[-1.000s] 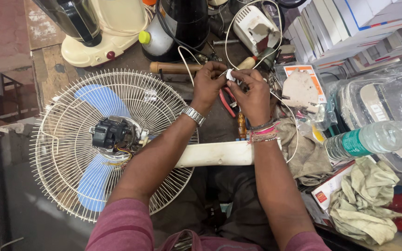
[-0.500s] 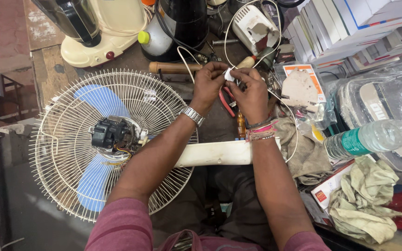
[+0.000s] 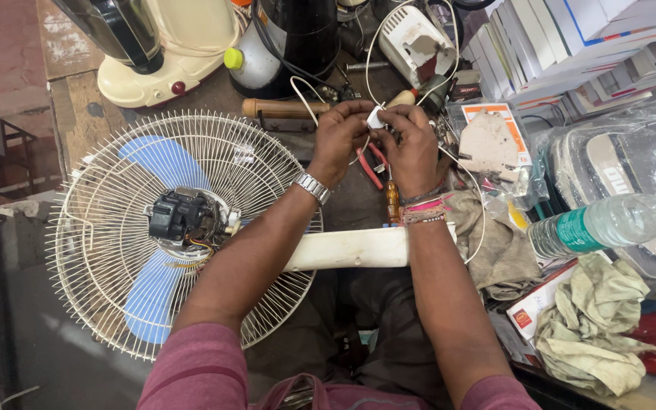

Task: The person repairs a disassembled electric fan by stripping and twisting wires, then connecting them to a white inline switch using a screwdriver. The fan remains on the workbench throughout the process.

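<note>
Both the left hand (image 3: 341,135) and right hand (image 3: 411,144) pinch a small white plug (image 3: 376,117) with its white cord (image 3: 307,97), near the workbench's far edge. The table fan (image 3: 180,228) lies opened, motor exposed (reassembly apparently remains). The plastic water bottle (image 3: 609,222) looks nearly empty.

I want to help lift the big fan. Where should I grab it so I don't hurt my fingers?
Judging by its pose, hold the white pole of the fan, coming from below the arms. It is a smooth, thick bar lying flat and bare. The wire cage has thin gaps over blue blades, and the motor shows loose wires.
</note>
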